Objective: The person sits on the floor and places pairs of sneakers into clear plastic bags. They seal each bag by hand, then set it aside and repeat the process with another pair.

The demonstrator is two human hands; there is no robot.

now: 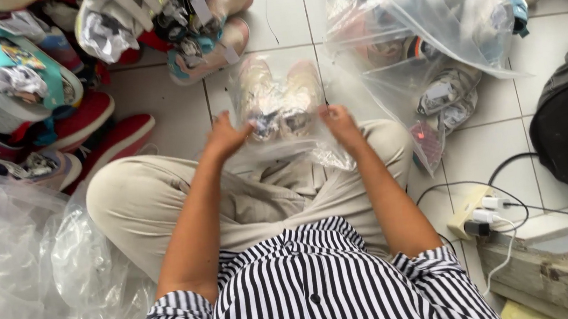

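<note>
Fingers of the left hand (225,137) and right hand (340,122) pinch the clear plastic bag (282,103) holding a pair of pale shoes (281,96) above the tiled floor (173,108).

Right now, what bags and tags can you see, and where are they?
Clear plastic bag: centre, held by left hand and right hand, pale shoes inside.
Big clear bag: upper right, full of shoes.
Empty clear bags: lower left, crumpled.
White tags: top, on piled shoes.
</note>
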